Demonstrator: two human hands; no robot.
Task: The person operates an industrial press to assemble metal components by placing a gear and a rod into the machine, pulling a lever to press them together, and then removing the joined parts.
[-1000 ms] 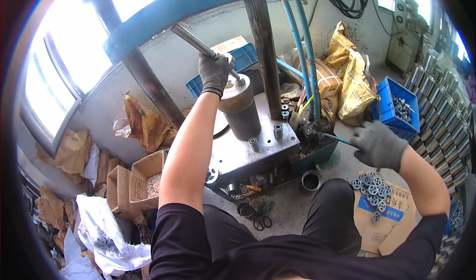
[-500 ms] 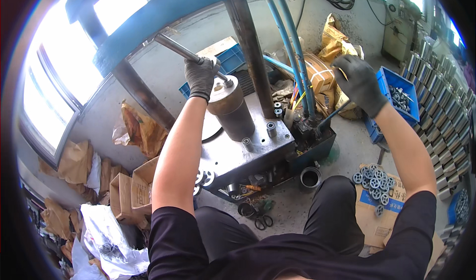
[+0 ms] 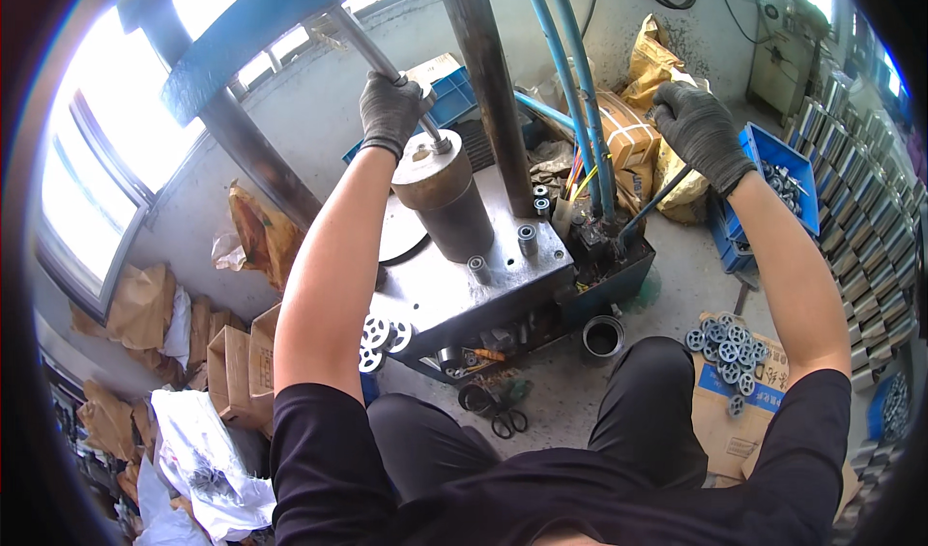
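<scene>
My left hand (image 3: pixel 391 114), in a dark grey glove, is closed round a steel rod (image 3: pixel 365 43) that slants down from the blue press frame. The rod's lower end meets the top of a thick metal cylinder (image 3: pixel 447 203), which stands upright on the steel press table (image 3: pixel 435 285). The fingers hide part of the rod. My right hand (image 3: pixel 706 138), gloved too, is curled at the upper end of a thin dark lever (image 3: pixel 657 201) rising from the valve block (image 3: pixel 604 242). Small roller-like metal parts (image 3: pixel 527 240) stand on the table beside the cylinder.
Blue hydraulic pipes (image 3: pixel 580 82) and a dark steel column (image 3: pixel 486 92) rise between my hands. A blue crate (image 3: pixel 778 184) of metal parts stands at right. Spoked wheels (image 3: pixel 737 348) lie on cardboard near my right knee; others (image 3: pixel 375 331) sit at the table's near-left corner.
The view has shifted slightly. The rod in my left hand looks steeper. My right hand has risen a little, with the lever's upper end higher.
</scene>
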